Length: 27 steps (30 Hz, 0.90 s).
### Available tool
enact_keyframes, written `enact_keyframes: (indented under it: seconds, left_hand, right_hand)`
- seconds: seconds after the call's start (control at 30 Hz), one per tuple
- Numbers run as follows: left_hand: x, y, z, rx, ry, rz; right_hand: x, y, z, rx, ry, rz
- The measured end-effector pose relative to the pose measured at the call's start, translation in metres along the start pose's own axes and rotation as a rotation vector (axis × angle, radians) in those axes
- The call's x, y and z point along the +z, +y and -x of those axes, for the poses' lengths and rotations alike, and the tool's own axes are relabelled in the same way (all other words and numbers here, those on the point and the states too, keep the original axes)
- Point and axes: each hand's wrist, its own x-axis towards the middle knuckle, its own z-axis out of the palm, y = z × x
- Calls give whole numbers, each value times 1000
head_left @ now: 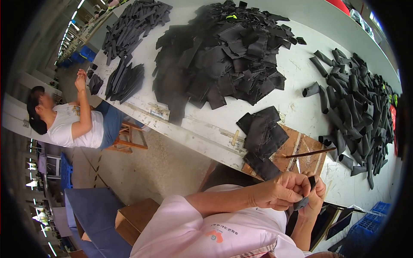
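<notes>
Both my hands meet just below the table's near edge. My left hand (278, 191) and my right hand (317, 198) pinch one small black fabric piece (306, 194) between the fingers. Just above them a wooden board (303, 144) lies on the white table (297, 81). A small stack of flat black pieces (262, 137) rests on the board's left side, and a thin stick (310, 152) lies across it.
A big heap of flat black pieces (223, 56) fills the table's middle. Rolled black tubes (361, 107) are piled at the right, more strips (133, 26) at the far left. Another person (73, 124) sits on a wooden stool (127, 139). Blue crates (370, 219) and a cardboard box (135, 217) stand low.
</notes>
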Motion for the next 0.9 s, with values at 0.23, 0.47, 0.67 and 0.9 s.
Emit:
enact_keyframes:
  seconds: [0.23,0.47,0.67,0.9]
  left_hand:
    - [7,2,-4,292,197,-494]
    - [12,-12,-15,786,619,-1300]
    - [4,-14,-19,940,645,-1298]
    - [6,3,-10,369,573,-619]
  right_hand:
    - [1,-10,-9,-359,-99,207]
    - [1,-8,-4,-231,36,319]
    - [1,-6,-1,-138,40,311]
    - [12,-5,0,-96,94,268]
